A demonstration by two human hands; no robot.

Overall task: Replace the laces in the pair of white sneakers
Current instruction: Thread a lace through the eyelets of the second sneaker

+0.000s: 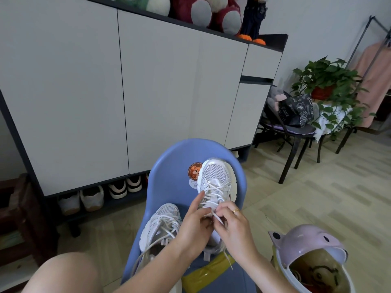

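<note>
Two white sneakers lie on a blue plastic chair [169, 161]. The right sneaker [216, 178] points away from me, toe against the chair back, with a white lace [213, 192] crossed through its eyelets. My left hand [195, 224] holds the shoe at its tongue, index finger stretched along the laces. My right hand [229, 224], with a ring, pinches a loose lace end [218, 217] near the top eyelets. The left sneaker [160, 226] lies beside it, its laces loose and trailing.
A yellow packet [203, 273] lies on the chair seat near me. A pink lidded bin [311, 259] stands at my right. A tall cabinet [127, 92] with shoes beneath is ahead; a dark chair [294, 132] and plant [325, 81] stand right.
</note>
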